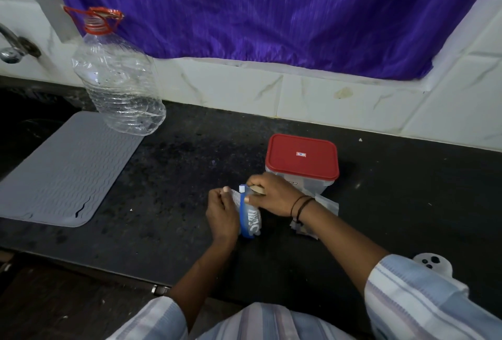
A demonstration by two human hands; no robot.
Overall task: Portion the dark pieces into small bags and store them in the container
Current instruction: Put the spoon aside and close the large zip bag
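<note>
Over the black counter [190, 171] I hold a small clear zip bag [251, 217] with a blue slider strip and white lettering. My left hand [221, 216] grips its left side. My right hand [271, 195] pinches its upper right edge, near the white slider tab. Just behind my right hand stands the clear container [301, 166] with a red lid, closed. More clear small bags [326, 209] lie flat under my right wrist. I cannot make out the dark pieces; the bag's contents are blurred.
A grey ribbed mat [65, 174] lies at the left, with a big clear bottle [119, 79] with a red cap ring standing at its far corner. A tap [12, 46] is at the far left. A purple curtain [271, 13] hangs above the tiled wall.
</note>
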